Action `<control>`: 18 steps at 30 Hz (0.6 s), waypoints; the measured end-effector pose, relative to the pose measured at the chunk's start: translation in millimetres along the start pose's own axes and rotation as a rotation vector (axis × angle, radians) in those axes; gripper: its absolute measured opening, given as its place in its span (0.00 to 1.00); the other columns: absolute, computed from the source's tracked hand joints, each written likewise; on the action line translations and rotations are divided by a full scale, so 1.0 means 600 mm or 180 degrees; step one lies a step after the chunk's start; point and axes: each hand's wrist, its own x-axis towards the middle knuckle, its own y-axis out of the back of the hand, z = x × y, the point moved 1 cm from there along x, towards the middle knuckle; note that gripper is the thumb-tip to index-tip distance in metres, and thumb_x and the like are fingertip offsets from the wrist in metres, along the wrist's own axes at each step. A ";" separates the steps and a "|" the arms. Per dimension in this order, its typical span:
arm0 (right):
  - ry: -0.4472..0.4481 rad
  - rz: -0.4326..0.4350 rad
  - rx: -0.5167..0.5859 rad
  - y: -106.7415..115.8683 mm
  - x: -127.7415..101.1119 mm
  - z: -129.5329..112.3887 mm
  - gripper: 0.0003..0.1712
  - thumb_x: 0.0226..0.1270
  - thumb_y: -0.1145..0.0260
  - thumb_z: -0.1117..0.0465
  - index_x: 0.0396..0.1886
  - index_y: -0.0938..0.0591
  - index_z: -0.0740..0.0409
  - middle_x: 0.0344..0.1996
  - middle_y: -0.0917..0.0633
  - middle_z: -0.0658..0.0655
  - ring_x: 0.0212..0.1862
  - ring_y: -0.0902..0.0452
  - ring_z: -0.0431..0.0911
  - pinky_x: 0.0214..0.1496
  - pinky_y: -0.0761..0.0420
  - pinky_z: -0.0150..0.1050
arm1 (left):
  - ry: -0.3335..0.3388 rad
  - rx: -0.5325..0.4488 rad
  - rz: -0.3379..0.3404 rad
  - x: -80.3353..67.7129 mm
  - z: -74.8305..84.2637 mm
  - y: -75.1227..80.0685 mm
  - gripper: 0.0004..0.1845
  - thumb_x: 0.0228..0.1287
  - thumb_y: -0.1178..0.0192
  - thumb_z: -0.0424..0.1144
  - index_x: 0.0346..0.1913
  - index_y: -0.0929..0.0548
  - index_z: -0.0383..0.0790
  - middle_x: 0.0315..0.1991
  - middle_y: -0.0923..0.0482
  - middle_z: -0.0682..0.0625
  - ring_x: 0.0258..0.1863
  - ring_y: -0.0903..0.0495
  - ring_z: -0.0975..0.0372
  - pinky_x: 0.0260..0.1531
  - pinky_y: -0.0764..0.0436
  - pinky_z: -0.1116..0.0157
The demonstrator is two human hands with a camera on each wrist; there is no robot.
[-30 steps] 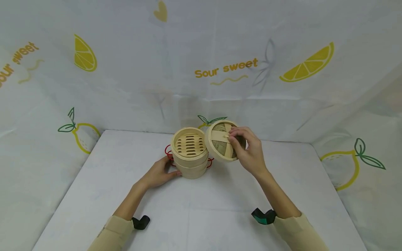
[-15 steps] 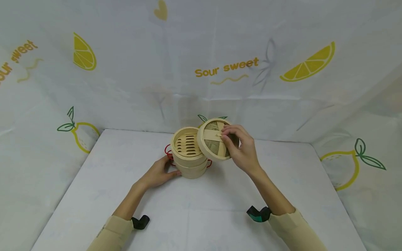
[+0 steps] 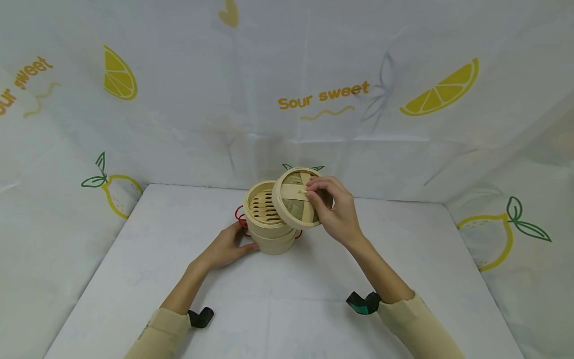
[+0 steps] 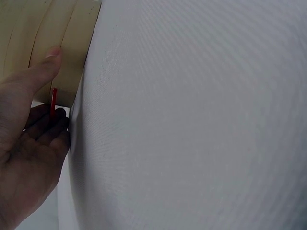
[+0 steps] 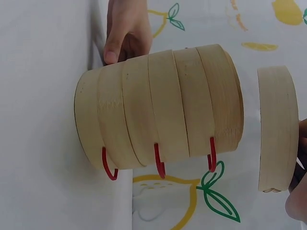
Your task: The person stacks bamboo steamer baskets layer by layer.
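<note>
Steamer [image 3: 270, 225], table's far middle: my left hand [image 3: 226, 249] rests open against it; my right hand [image 3: 334, 212] pinches the lid [image 3: 291, 199], apparently by its handle.

1. The head view looks forward and down from above the table [image 3: 278, 309], fairly far off.
2. The left wrist view sits very close, beside the steamer [image 4: 53, 43].
3. The right wrist view faces the steamer's side, near.
4. All share the steamer.

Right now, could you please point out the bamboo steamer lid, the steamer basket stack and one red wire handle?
bamboo steamer lid [image 3: 293, 202], head view, woven top.
steamer basket stack [image 5: 158, 105], right wrist view, side wall.
red wire handle [image 5: 159, 165], right wrist view, middle loop.
</note>
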 end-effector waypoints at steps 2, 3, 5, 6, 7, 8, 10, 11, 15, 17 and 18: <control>-0.0002 -0.0009 0.0009 -0.005 0.002 -0.001 0.03 0.71 0.28 0.76 0.42 0.15 0.72 0.49 0.13 0.69 0.61 0.17 0.63 0.75 0.22 0.29 | -0.0003 0.0011 -0.0004 0.000 0.000 0.001 0.37 0.67 0.22 0.45 0.73 0.25 0.37 0.67 0.18 0.44 0.74 0.22 0.51 0.80 0.26 0.46; -0.0001 -0.0014 0.0012 -0.007 0.003 -0.002 0.03 0.71 0.28 0.76 0.42 0.14 0.72 0.49 0.13 0.69 0.61 0.17 0.63 0.75 0.22 0.29 | -0.0003 0.0010 -0.0007 0.000 0.000 0.001 0.37 0.67 0.22 0.45 0.73 0.25 0.37 0.67 0.18 0.44 0.74 0.22 0.50 0.80 0.26 0.46; -0.0002 -0.0025 0.0023 -0.011 0.005 -0.003 0.03 0.71 0.28 0.76 0.42 0.14 0.71 0.49 0.13 0.69 0.61 0.17 0.63 0.75 0.22 0.29 | -0.0002 0.0011 -0.0010 -0.001 0.001 0.002 0.37 0.67 0.22 0.45 0.74 0.25 0.36 0.68 0.18 0.43 0.74 0.22 0.50 0.81 0.27 0.46; 0.0000 -0.0027 0.0025 -0.013 0.006 -0.003 0.03 0.71 0.28 0.76 0.42 0.14 0.71 0.49 0.13 0.69 0.61 0.17 0.63 0.75 0.22 0.29 | 0.0001 0.0010 -0.0008 -0.001 0.001 0.002 0.37 0.67 0.22 0.45 0.74 0.25 0.36 0.68 0.18 0.43 0.74 0.22 0.50 0.81 0.27 0.46; 0.0010 -0.0029 0.0036 -0.016 0.007 -0.003 0.03 0.71 0.28 0.76 0.42 0.14 0.71 0.49 0.13 0.69 0.61 0.17 0.63 0.75 0.22 0.29 | -0.0017 0.0024 -0.0007 -0.001 0.001 0.002 0.37 0.67 0.22 0.45 0.74 0.25 0.35 0.68 0.18 0.43 0.74 0.22 0.49 0.80 0.27 0.45; 0.0020 -0.0033 0.0047 -0.018 0.008 -0.004 0.03 0.71 0.28 0.75 0.42 0.14 0.71 0.49 0.13 0.69 0.61 0.17 0.63 0.75 0.22 0.29 | -0.0013 0.0027 -0.0010 -0.001 0.001 0.003 0.37 0.68 0.22 0.45 0.74 0.26 0.35 0.68 0.19 0.42 0.75 0.23 0.49 0.81 0.27 0.45; 0.0053 -0.0046 0.0072 -0.023 0.010 -0.004 0.03 0.71 0.28 0.76 0.42 0.14 0.71 0.49 0.13 0.69 0.61 0.17 0.64 0.75 0.21 0.29 | -0.0004 0.0040 -0.0009 -0.001 0.001 0.002 0.38 0.68 0.22 0.46 0.74 0.26 0.35 0.68 0.19 0.42 0.75 0.23 0.48 0.81 0.27 0.45; 0.0071 -0.0054 0.0081 -0.025 0.011 -0.004 0.03 0.71 0.28 0.76 0.42 0.14 0.72 0.50 0.13 0.69 0.61 0.17 0.64 0.74 0.21 0.29 | -0.0002 0.0043 -0.0010 -0.001 0.001 0.002 0.37 0.68 0.22 0.46 0.74 0.26 0.35 0.68 0.19 0.42 0.75 0.23 0.49 0.81 0.28 0.45; 0.0115 -0.0107 0.0095 -0.035 0.016 -0.003 0.03 0.72 0.29 0.76 0.42 0.14 0.72 0.50 0.13 0.69 0.61 0.17 0.63 0.73 0.20 0.28 | -0.0008 0.0016 -0.0007 -0.002 0.001 0.002 0.37 0.68 0.22 0.45 0.73 0.26 0.34 0.68 0.19 0.42 0.75 0.23 0.48 0.81 0.28 0.45; 0.0107 -0.0140 0.0085 -0.041 0.018 -0.002 0.03 0.72 0.29 0.75 0.42 0.14 0.71 0.50 0.13 0.68 0.60 0.16 0.62 0.73 0.19 0.28 | -0.0019 -0.0002 -0.0001 -0.002 0.002 0.003 0.37 0.68 0.23 0.45 0.73 0.26 0.34 0.68 0.19 0.42 0.75 0.23 0.48 0.81 0.28 0.44; 0.0101 -0.0153 0.0089 -0.043 0.019 -0.002 0.03 0.72 0.29 0.75 0.42 0.14 0.71 0.50 0.13 0.68 0.60 0.16 0.61 0.72 0.19 0.28 | -0.0033 0.0006 0.0004 -0.002 0.002 0.003 0.37 0.68 0.23 0.45 0.73 0.26 0.33 0.67 0.19 0.41 0.75 0.23 0.47 0.81 0.28 0.43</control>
